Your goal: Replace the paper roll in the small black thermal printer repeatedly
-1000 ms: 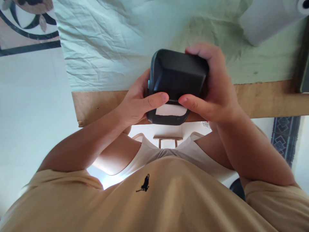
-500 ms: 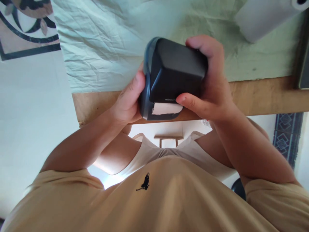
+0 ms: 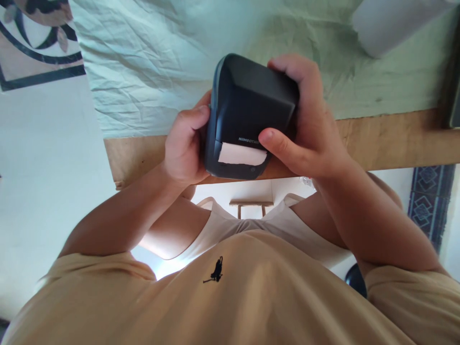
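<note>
Worktop [image 3: 395, 139] of wood carries a creased green cloth [image 3: 140, 62] and, at upper right, a white roll [image 3: 391, 26]. Over its front edge, a black printer [image 3: 258, 103] is held up: fingers of the left hand [image 3: 183, 143] clasp one side, those of the right hand [image 3: 316, 132] curl round the other, thumb beside a paper strip [image 3: 240, 154].

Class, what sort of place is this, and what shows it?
Probably a room in a home, though the view is too narrow to be sure: a wooden table spread with a creased green cloth, and a pale floor with blue patterned tiles.
</note>
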Motion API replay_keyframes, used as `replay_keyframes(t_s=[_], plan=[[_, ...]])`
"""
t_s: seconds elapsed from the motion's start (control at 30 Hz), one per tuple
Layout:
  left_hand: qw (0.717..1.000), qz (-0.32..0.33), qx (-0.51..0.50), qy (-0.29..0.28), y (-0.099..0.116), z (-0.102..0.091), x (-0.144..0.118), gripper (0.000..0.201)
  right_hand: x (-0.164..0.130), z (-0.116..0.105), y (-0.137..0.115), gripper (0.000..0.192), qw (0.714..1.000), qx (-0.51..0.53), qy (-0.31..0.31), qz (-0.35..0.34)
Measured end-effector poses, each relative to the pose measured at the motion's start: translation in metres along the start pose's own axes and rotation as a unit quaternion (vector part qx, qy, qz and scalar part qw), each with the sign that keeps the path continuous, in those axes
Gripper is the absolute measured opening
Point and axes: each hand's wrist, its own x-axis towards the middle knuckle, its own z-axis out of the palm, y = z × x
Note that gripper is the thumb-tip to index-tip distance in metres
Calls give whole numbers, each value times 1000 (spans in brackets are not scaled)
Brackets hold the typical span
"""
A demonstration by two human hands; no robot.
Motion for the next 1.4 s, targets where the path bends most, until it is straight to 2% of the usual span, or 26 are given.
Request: replay_keyframes(t_s=[0.2, 0.4, 0.5, 0.6, 0.8, 0.93, 1.13, 1.3, 1.4], plan=[[1000, -1, -24, 16, -1, 0, 4, 22, 1, 1, 0, 70, 1000, 7, 2, -12], [1000, 4, 10, -18, 0, -6, 6, 20, 0, 2, 5, 73, 1000, 4, -1, -25], [1000, 5, 16, -14, -3, -7, 5, 25, -1, 2, 6, 72, 1000, 6, -8, -25], [999, 7, -4, -54, -6, -6, 3, 34, -2, 1, 5, 69, 1000, 3, -4, -28], [996, -12, -42, -80, -7, -1, 0, 46, 0, -2, 1, 65, 999, -3, -4, -36], [997, 3, -49, -56, -6, 2, 0, 45, 1, -3, 0, 68, 999, -16, -23, -23], [999, -21, -26, -25, -4, 6, -3, 38, 0, -5, 4, 77, 997, -29, -64, -15], [998, 5, -48, 44, -7, 8, -1, 47, -3, -3, 8, 91, 996, -30, -65, -45], [998, -30, -40, -25, -7, 3, 2, 42, -3, -2, 9, 93, 996, -37, -60, -60]])
